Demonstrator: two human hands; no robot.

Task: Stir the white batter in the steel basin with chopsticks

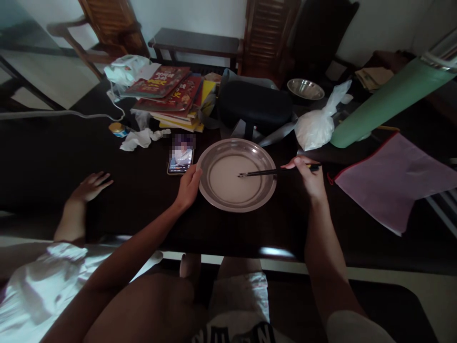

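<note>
A round metal basin (pixel 205 197) stands on the dark table with a pale, whitish layer (pixel 228 188) inside; I cannot tell what that layer is. My left hand (pixel 190 186) grips the basin's left rim. Black chopsticks (pixel 266 172) are held in my right hand (pixel 309 175), just right of the basin. Their tips reach over the basin's middle, and whether they touch the contents is unclear. Beside my left hand, a phone (pixel 180 164) with a lit screen leans or lies on the table. Behind my right hand sits a knotted clear bag of white material (pixel 314 128).
Another person's hand (pixel 92 186) rests on the table at left. Stacked books (pixel 160 90), crumpled tissue (pixel 137 139) and a small jar (pixel 117 129) lie behind it. A black case (pixel 255 102), a metal bowl (pixel 305 89), a green bottle (pixel 389 102) and a purple mesh pouch (pixel 389 183) are around.
</note>
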